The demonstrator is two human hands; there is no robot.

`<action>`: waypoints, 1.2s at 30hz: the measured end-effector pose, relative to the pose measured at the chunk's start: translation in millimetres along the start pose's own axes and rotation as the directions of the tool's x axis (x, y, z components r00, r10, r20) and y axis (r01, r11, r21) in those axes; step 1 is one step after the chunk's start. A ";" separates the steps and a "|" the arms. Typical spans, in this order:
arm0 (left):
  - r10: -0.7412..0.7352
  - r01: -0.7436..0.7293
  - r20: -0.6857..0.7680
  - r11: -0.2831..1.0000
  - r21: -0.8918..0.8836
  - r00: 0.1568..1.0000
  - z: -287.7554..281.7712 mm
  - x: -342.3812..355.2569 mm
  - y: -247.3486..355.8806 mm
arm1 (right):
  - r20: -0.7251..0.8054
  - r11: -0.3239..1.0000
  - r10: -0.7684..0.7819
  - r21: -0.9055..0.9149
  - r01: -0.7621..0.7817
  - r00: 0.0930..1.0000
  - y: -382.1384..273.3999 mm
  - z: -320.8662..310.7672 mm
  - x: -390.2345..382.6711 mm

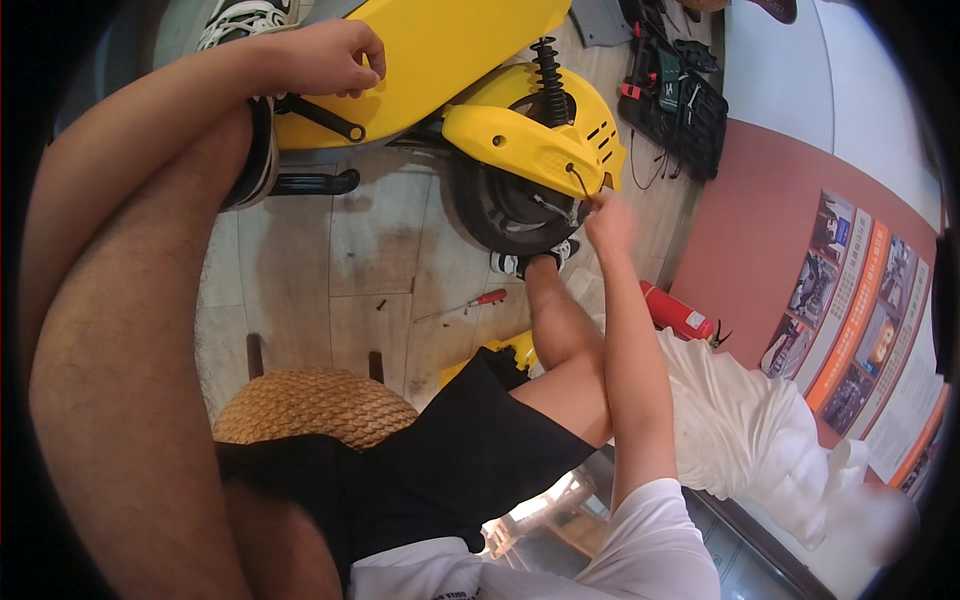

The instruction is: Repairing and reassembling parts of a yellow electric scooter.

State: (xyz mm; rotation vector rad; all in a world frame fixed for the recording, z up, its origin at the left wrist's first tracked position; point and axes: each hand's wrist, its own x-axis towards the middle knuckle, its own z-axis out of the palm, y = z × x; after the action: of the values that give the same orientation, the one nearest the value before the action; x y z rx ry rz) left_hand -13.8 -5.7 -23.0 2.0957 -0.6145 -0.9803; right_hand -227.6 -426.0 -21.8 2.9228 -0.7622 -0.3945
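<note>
Nearest, a person in black shorts (430,470) is on a round woven stool (310,400). A yellow plastic piece (520,348) lies on the floor just past the shorts. Next come a screwdriver (490,297) with a red handle and a small dark screw (381,304), both on the floor. The screw could roll off or get lost if a foot kicks it.

Farther on, the right hand (608,225) is at the edge of the yellow wheel cover (520,140). Its fingers seem to pinch a thin dark piece (580,182) that reaches up to a hole in the cover. The hand is blurry, so one cannot tell if the piece is a tool or a cable. If it slips, it could scratch the cover or hurt the fingers.

The wheel (480,210) sits under the cover, with the right shoe (515,263) just beside it. If the yellow scooter (440,50) rolls, it could bump that foot. The left hand (345,62) is loosely curled, holding nothing that shows, by the scooter's side. Beyond the wheel lies a black tool case (705,130).
</note>
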 end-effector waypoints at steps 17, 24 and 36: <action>-0.031 0.029 0.069 0.999 0.025 0.997 -0.8 -0.7 6.3 | -0.231 0.828 -0.202 0.479 0.292 0.952 -60.0 -0.5 44.0; -0.031 0.029 0.066 0.999 0.036 0.997 -2.3 0.0 4.9 | -0.058 0.996 0.077 0.059 -0.073 0.995 10.0 2.9 50.7; -0.038 0.036 0.047 0.999 0.032 0.998 1.4 4.2 4.5 | 0.232 0.802 -0.261 0.592 0.077 0.937 -65.5 7.1 -20.1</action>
State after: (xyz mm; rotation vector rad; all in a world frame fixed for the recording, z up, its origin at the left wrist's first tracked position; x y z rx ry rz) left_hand -12.9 -11.9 -21.9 2.1234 -0.6202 -1.0498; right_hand -215.8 -359.3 -34.4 3.5791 -0.7591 -0.7695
